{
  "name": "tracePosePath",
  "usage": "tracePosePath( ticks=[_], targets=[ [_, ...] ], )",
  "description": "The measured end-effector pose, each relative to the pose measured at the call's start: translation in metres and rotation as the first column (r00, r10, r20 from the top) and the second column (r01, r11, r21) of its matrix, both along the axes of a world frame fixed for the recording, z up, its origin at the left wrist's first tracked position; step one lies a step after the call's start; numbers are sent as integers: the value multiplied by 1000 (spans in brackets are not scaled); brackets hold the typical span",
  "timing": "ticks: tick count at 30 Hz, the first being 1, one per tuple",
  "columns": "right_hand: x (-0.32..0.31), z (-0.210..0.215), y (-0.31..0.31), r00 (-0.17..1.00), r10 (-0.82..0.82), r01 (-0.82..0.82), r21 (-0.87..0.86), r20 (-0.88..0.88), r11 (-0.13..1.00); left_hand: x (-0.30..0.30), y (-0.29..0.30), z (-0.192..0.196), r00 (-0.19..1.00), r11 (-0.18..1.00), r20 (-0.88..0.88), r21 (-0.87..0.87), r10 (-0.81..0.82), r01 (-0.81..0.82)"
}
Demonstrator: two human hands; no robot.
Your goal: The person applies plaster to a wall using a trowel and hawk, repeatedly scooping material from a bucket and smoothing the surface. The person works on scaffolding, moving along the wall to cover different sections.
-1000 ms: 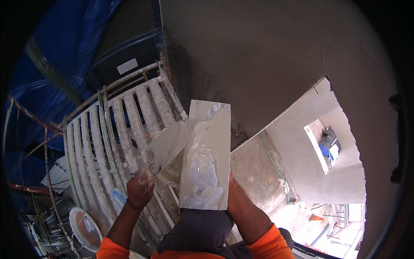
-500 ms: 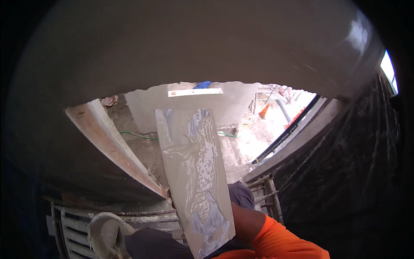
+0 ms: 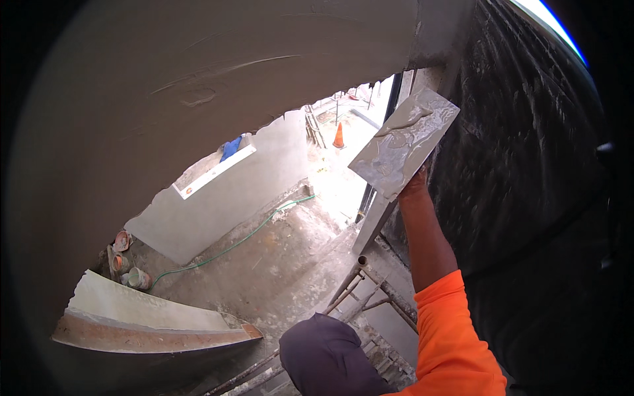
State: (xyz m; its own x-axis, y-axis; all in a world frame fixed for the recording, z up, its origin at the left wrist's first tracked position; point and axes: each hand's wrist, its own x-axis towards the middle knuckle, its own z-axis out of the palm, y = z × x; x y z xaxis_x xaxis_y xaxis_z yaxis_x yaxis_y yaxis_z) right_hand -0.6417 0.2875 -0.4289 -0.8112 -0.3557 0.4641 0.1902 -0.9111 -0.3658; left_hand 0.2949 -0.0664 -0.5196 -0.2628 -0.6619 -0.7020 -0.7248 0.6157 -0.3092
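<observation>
At the upper right, my right hand grips a rectangular plastering trowel from behind. Wet grey plaster is smeared over its pale flat face, which is turned up toward me. The trowel's handle and most of my fingers are hidden behind the plate. My right arm, in an orange sleeve, reaches up from the lower edge. Smooth grey plaster covers the wall surface across the top, with a raised streak on it. The trowel stands close to the right end of this surface, beside a black plastic sheet. My left hand is out of the picture.
Scaffold tubes stand below, next to my dark-clad knee. Past the ragged wall edge lie a green hose, buckets and an orange cone. A curved ledge crosses the lower left.
My right hand has carried the trowel from the lower middle to the upper right, arm now stretched out. The view has turned, and the bucket at lower left has gone from sight.
</observation>
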Motion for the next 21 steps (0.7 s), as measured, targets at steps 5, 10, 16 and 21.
tracePosePath(
  ticks=[5, 10, 16, 21],
  targets=[
    [-86, 69, 15, 916, -398, 373, 267, 46, 889, 22, 1, -61, 990, 998, -143, -55, 9, -17],
    [-146, 118, 30, 783, -598, 610, 399, -173, 684, 19, 19, -60, 976, 995, -217, -88, 22, -42],
    [-186, 152, 6, 174, -748, 903, 406, -640, -137, -11, 28, -50, 977, 996, -205, -45, 66, -77],
    [-143, 151, -24, 59, -629, 978, 171, -775, -119, -35, 22, -50, 972, 997, -227, -23, 66, -74]
  ],
)
